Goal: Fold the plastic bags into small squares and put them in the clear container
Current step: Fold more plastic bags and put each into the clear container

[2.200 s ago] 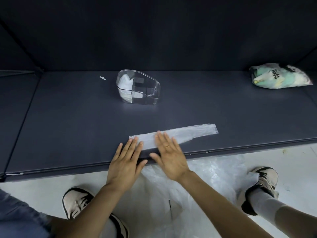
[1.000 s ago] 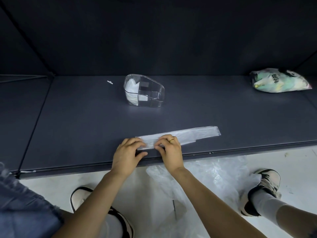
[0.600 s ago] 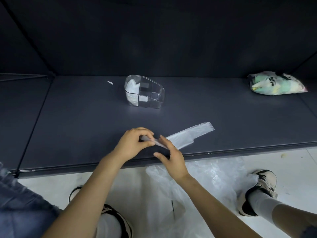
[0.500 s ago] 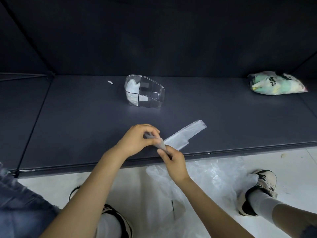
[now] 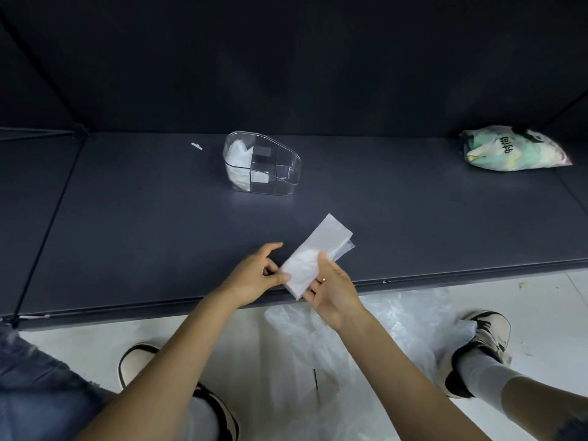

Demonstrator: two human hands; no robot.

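Note:
A translucent white plastic bag [image 5: 315,253], folded into a short strip, is lifted just above the near edge of the dark table [image 5: 127,224]. My left hand [image 5: 254,278] pinches its near left corner. My right hand [image 5: 331,288] holds it from the right, thumb on top and fingers underneath. The strip's far end points up and to the right. A clear container [image 5: 270,167] stands further back in the middle, with folded white plastic in its left compartment.
A stuffed patterned bag [image 5: 512,151] lies at the far right of the table. A small white scrap [image 5: 196,146] lies left of the container. Loose clear plastic bags [image 5: 366,345] lie on the pale floor between my shoes.
The long strip that lay flat under both hands has been picked up, folded over to about half its length, and turned diagonal. Both hands now hold it above the table edge.

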